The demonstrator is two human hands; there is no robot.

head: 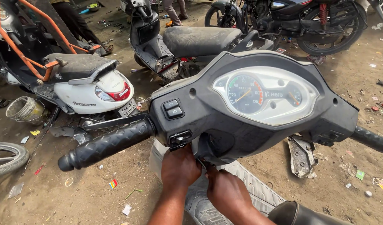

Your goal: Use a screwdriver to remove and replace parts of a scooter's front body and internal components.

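A black scooter handlebar cover with a speedometer dial fills the middle of the head view. My left hand reaches up under the cover just below the left switch block. Beside it, my right hand presses at the cover's underside, fingers curled around something small that I cannot make out. The fingertips of both hands are hidden beneath the cover. The left grip sticks out toward the lower left, and the right grip runs off the right edge.
A white scooter with an orange frame stands at left, a dark scooter behind, and a motorcycle at top right. A metal bucket and a wheel lie on the littered dirt ground. People's legs show at the top.
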